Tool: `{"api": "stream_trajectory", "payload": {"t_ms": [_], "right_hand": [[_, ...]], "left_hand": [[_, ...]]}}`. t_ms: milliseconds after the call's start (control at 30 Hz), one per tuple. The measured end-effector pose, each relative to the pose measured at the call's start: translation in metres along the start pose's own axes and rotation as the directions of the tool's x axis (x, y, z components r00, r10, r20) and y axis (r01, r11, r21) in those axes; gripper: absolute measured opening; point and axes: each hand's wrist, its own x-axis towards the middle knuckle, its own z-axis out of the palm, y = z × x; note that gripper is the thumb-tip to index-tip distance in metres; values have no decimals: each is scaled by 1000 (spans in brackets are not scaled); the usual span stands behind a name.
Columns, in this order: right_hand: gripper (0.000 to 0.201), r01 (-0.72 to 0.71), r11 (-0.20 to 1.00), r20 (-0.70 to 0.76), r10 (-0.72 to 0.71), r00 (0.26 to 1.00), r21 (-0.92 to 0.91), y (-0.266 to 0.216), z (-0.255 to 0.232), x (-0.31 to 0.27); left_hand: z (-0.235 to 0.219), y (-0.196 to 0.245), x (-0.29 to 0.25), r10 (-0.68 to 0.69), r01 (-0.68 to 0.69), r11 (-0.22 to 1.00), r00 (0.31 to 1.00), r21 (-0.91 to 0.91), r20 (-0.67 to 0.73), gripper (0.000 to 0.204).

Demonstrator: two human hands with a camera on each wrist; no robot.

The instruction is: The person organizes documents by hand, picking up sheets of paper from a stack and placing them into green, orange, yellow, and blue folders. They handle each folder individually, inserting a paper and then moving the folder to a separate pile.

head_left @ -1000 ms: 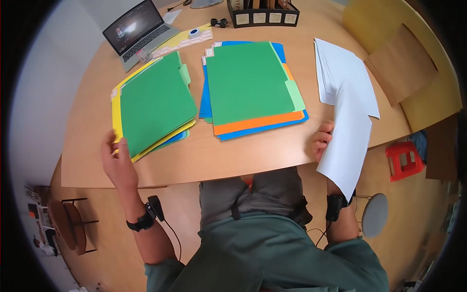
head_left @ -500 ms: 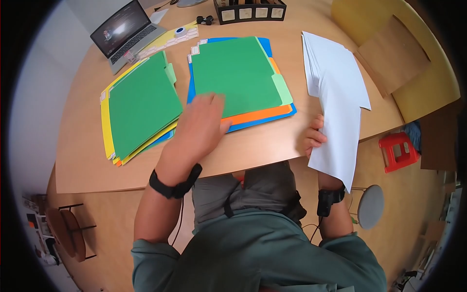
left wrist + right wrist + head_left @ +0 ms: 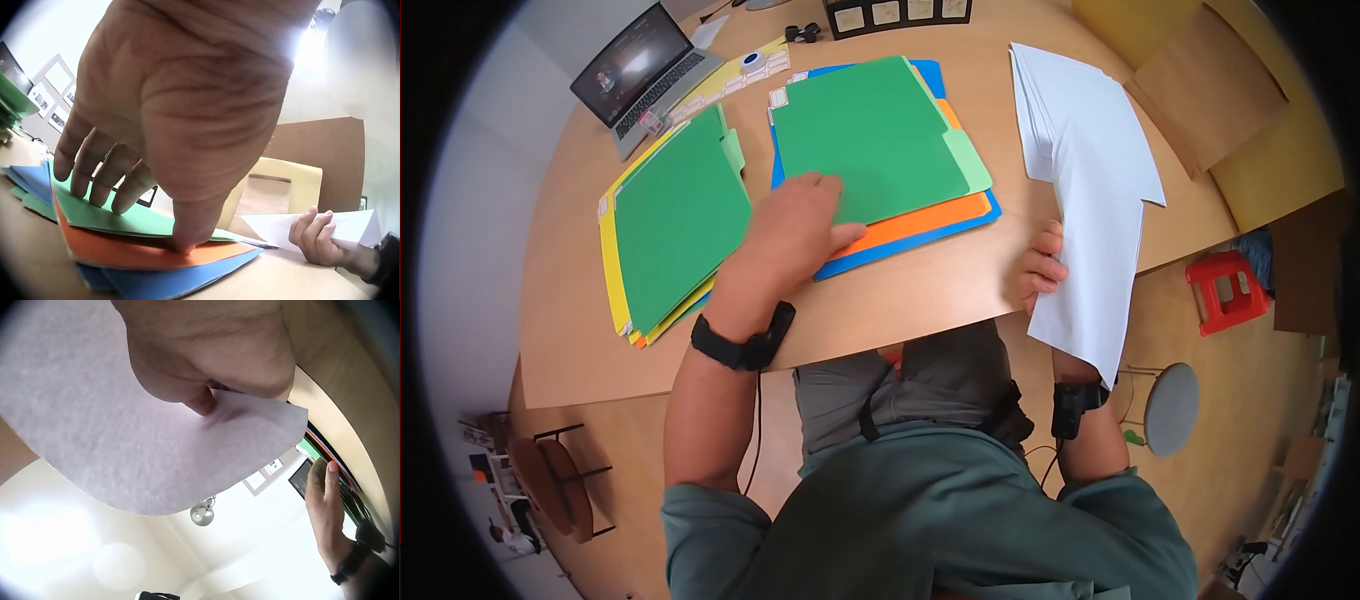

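In the head view my left hand (image 3: 793, 225) lies over the near left corner of the middle folder stack. Its fingertips touch the top green folder (image 3: 865, 130), while the thumb rests on the orange folder (image 3: 935, 222) beneath. The left wrist view shows those fingers spread over the green folder (image 3: 150, 224), with the thumb on the orange one (image 3: 119, 247) above blue folders (image 3: 187, 281). At the right, my right hand (image 3: 1042, 265) grips a curved white sheet (image 3: 1095, 250). Thumb and paper (image 3: 125, 444) meet in the right wrist view; the far fingers are hidden.
Another folder stack, green (image 3: 680, 215) on top, lies at the left. White paper (image 3: 1070, 100) spreads at the right near a yellow panel (image 3: 1280, 180). Behind are a laptop (image 3: 645, 75), a label sheet (image 3: 725, 83) and a black holder (image 3: 900, 15).
My left hand has moved right, from the left stack's near edge onto the middle stack. My right hand still holds the white sheet. The head view has shifted slightly.
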Motion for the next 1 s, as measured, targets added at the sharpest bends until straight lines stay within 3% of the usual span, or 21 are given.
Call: {"api": "stream_trajectory", "payload": {"t_ms": [333,400,533,633,700,800,867,1000], "right_hand": [[49,9,1000,-12,-9,1000,-5,3,6,-2],[50,21,1000,-11,-21,1000,-7,6,9,-1],[51,55,996,-39,-58,998,-69,6,9,-3],[52,64,988,-49,-71,996,-140,4,3,-2],[53,62,984,-53,-72,996,-169,5,3,-1],[57,58,976,-81,-76,994,-209,9,7,0],[62,85,807,-156,-215,964,-585,13,14,-2],[54,34,720,-145,-185,972,-693,14,16,-1]], "left_hand": [[2,-7,5,-18,19,999,1000,31,-12,27],[8,-9,3,13,-14,1000,989,-3,-149,24],[13,-8,3,-48,49,999,988,6,-150,25],[11,-10,-3,-60,46,997,973,-68,-222,27],[3,-9,-7,-154,133,980,978,-150,-141,29],[4,-15,-12,-167,126,960,975,-252,-148,32],[0,-11,-18,-179,123,940,972,-319,-153,33],[-1,-13,-19,-216,153,915,967,-373,-133,35]]}}
